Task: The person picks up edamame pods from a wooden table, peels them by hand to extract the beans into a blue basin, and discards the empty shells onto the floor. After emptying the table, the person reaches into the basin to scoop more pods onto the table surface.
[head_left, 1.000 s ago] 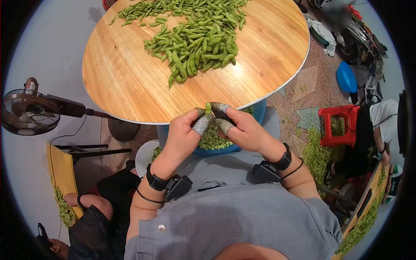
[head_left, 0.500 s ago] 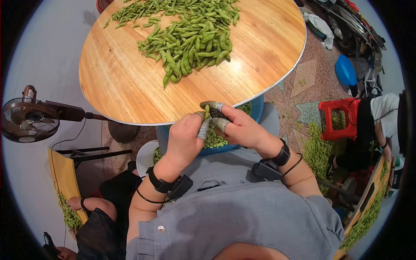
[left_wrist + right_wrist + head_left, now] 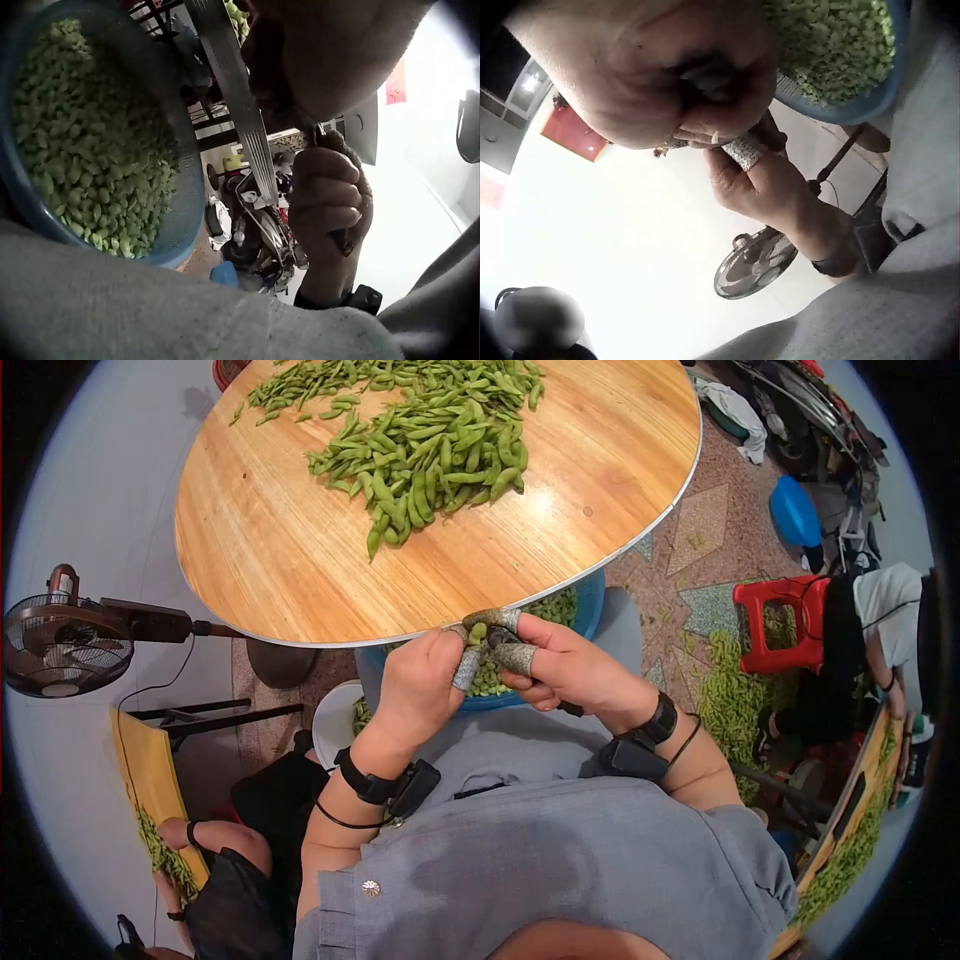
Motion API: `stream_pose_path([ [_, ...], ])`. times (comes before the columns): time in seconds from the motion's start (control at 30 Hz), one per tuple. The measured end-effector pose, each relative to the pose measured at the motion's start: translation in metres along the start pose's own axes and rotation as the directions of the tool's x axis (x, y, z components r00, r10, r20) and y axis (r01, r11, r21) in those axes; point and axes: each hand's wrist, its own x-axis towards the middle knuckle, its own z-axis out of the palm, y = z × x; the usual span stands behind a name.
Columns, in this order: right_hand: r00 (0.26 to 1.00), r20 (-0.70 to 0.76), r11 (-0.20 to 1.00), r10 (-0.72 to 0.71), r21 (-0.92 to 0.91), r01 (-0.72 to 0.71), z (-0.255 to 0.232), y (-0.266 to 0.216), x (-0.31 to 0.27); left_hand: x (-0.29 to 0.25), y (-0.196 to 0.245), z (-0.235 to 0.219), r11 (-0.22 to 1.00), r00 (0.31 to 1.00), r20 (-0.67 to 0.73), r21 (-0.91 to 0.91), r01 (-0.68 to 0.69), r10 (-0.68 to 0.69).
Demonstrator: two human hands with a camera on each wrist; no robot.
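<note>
In the head view a green pod (image 3: 478, 632) is pinched between the two hands at the near edge of the round wooden table (image 3: 270, 540). The left hand (image 3: 428, 672) holds it with thumb and forefinger, which wear grey wraps. The right hand (image 3: 562, 663), also with wrapped fingertips, meets it from the other side, its lower fingers curled round something dark. Below both hands is a blue basin (image 3: 592, 600) of shelled green beans (image 3: 97, 150), seen large in the left wrist view. A heap of pods (image 3: 430, 455) lies on the table.
A white bucket (image 3: 330, 725) stands left of the lap and a fan (image 3: 70, 630) farther left. To the right are a red stool (image 3: 745, 630), a blue basin-like object (image 3: 795, 510) and pods (image 3: 728, 700) on the floor. Other people sit at both sides.
The right hand has rolled over, its lower fingers now showing curled. Less of the pod sticks up between the hands. The table and pod heap have shifted slightly left and up in view.
</note>
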Motion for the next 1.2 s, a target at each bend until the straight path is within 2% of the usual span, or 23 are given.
stream_pose_path([
  [0.07,1.0,0.01,0.999,0.024,0.044,-0.025,-0.007,0.001,-0.003,-0.003,0.005,0.001,1.0,1.0,0.003,-0.023,0.008,-0.008],
  [0.1,0.997,0.061,0.991,0.044,0.12,-0.051,-0.011,0.003,-0.005,-0.005,0.011,-0.001,0.771,0.92,0.229,-0.503,0.392,-0.319],
  [0.13,0.992,0.112,0.977,0.06,0.195,-0.082,-0.015,0.005,-0.007,-0.007,0.016,-0.003,0.212,0.72,0.554,-0.711,0.67,-0.418],
  [0.17,0.992,0.11,0.976,0.064,0.199,-0.085,-0.018,0.01,-0.007,-0.007,0.019,-0.004,-0.121,0.65,0.644,-0.742,0.659,-0.403],
  [0.2,0.99,0.113,0.967,0.08,0.234,-0.105,-0.022,0.014,-0.007,-0.01,0.018,-0.001,-0.126,0.649,0.646,-0.741,0.66,-0.402],
  [0.27,0.989,0.112,0.954,0.096,0.274,-0.124,-0.026,0.024,-0.004,-0.019,0.013,0.01,-0.325,0.651,0.683,-0.73,0.601,-0.33],
  [0.3,0.999,-0.027,0.997,0.046,0.062,-0.044,-0.027,0.027,0.001,-0.021,0.012,0.014,-0.326,0.65,0.686,-0.728,0.603,-0.328],
  [0.37,0.968,-0.208,0.946,-0.139,-0.317,0.068,-0.04,0.043,0.013,-0.025,0.011,0.022,0.069,0.643,0.648,-0.68,0.73,-0.408],
  [0.4,0.968,-0.209,0.947,-0.136,-0.313,0.066,-0.048,0.054,0.022,-0.027,0.011,0.025,0.068,0.64,0.65,-0.678,0.732,-0.409],
  [0.47,0.82,-0.127,0.599,-0.558,-0.745,0.292,-0.055,0.069,0.036,-0.029,0.012,0.028,0.339,0.665,0.617,-0.573,0.746,-0.421],
  [0.5,0.82,-0.129,0.601,-0.557,-0.744,0.292,-0.053,0.065,0.035,-0.029,0.012,0.028,0.484,0.716,0.571,-0.532,0.695,-0.402],
  [0.53,0.807,-0.079,0.478,-0.585,-0.838,0.264,-0.048,0.058,0.033,-0.029,0.013,0.028,0.484,0.714,0.572,-0.529,0.697,-0.403],
  [0.57,0.796,-0.025,0.342,-0.605,-0.911,0.231,-0.046,0.053,0.033,-0.029,0.013,0.029,0.599,0.772,0.522,-0.503,0.622,-0.363],
  [0.6,0.797,-0.024,0.343,-0.604,-0.91,0.233,-0.047,0.055,0.035,-0.03,0.013,0.03,0.704,0.823,0.475,-0.467,0.536,-0.312],
  [0.67,0.744,0.102,0.163,-0.661,-0.948,0.274,-0.051,0.06,0.042,-0.031,0.012,0.03,0.698,0.794,0.505,-0.431,0.572,-0.339],
  [0.73,0.797,0.046,0.253,-0.602,-0.936,0.246,-0.054,0.06,0.047,-0.033,0.009,0.031,0.692,0.764,0.531,-0.394,0.605,-0.367],
  [0.77,0.846,-0.007,0.34,-0.534,-0.917,0.207,-0.057,0.06,0.05,-0.034,0.006,0.033,0.594,0.722,0.558,-0.437,0.675,-0.409],
  [0.83,0.84,-0.081,0.345,-0.537,-0.929,0.131,-0.071,0.068,0.064,-0.037,0.0,0.034,0.488,0.675,0.587,-0.473,0.734,-0.446],
  [0.9,0.801,-0.128,0.285,-0.584,-0.957,0.055,-0.078,0.072,0.063,-0.039,-0.006,0.033,0.321,0.54,0.687,-0.434,0.842,-0.486],
  [1.03,0.72,-0.034,0.07,-0.693,-0.997,0.02,-0.064,0.07,0.039,-0.04,-0.006,0.031,0.402,0.553,0.614,-0.381,0.832,-0.563],
  [1.1,0.723,0.196,0.095,-0.662,-0.935,0.34,-0.058,0.062,0.033,-0.038,-0.003,0.032,0.652,0.705,0.497,-0.315,0.69,-0.506],
  [1.13,0.681,0.235,0.082,-0.694,-0.913,0.399,-0.057,0.064,0.037,-0.035,-0.002,0.032,0.658,0.716,0.483,-0.323,0.68,-0.503],
  [1.2,0.747,0.078,0.319,-0.661,-0.871,0.374,-0.051,0.063,0.037,-0.028,0.002,0.027,0.696,0.806,0.448,-0.432,0.574,-0.386],
])
